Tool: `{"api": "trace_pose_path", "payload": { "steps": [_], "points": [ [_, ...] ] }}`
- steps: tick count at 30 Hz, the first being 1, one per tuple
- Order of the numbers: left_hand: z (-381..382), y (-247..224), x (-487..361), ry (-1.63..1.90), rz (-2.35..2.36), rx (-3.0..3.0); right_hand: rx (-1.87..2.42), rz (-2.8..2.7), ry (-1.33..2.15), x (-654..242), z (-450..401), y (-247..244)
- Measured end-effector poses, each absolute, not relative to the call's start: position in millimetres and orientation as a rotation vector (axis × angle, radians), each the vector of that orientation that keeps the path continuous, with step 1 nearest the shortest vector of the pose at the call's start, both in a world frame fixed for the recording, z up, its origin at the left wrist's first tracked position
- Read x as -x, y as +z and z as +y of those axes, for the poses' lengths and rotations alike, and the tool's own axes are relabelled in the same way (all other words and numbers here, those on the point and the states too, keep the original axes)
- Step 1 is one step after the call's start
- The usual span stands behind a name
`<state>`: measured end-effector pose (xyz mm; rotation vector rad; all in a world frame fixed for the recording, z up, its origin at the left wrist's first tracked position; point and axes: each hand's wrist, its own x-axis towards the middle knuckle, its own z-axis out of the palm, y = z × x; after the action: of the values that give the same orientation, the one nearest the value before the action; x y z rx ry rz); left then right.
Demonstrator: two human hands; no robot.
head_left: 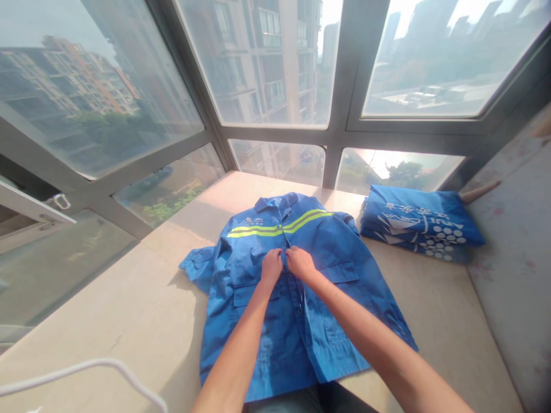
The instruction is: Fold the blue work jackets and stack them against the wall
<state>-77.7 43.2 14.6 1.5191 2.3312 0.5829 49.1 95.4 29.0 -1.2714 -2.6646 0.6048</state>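
Observation:
A blue work jacket (253, 264) with yellow-and-grey reflective stripes lies spread out, front side up, its collar away from me. My left hand (272, 266) pinches one front edge at mid-chest, just below the stripe. Right beside it, my right hand (300, 263) is closed on the opposite front edge. The fingertips of both hands nearly meet over the placket, and they hide whatever small fastener may be between them. Below the hands the front edges hang apart, with a round snap (300, 310) visible. One sleeve (198, 267) sticks out to the left.
Folded blue cloth with white print (422, 221) is stacked at the right, near the patterned wall (516, 241). A white cable (94, 362) curves across the pale ledge (129, 298) at lower left. Windows (275, 69) enclose the back and left; an open sash (30, 215) juts in at left.

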Motion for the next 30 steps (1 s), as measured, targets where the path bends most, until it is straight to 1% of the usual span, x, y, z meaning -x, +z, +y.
{"api": "trace_pose_path", "payload": {
  "steps": [5,9,19,23,30],
  "points": [
    [81,5,89,0.567,2.302,-1.497,1.449,-2.621,0.592,-29,115,19],
    [89,-4,92,0.572,2.303,-1.423,1.563,-2.573,0.585,-24,117,10],
    [76,-8,88,0.728,2.375,-1.261,1.5,-2.514,0.577,-25,101,6],
    [72,-17,85,0.884,2.336,-1.183,1.537,-2.431,0.668,-22,106,1],
    [64,-25,82,1.055,2.278,-1.119,1.498,-2.277,0.962,-29,132,-16]
  ]
}}
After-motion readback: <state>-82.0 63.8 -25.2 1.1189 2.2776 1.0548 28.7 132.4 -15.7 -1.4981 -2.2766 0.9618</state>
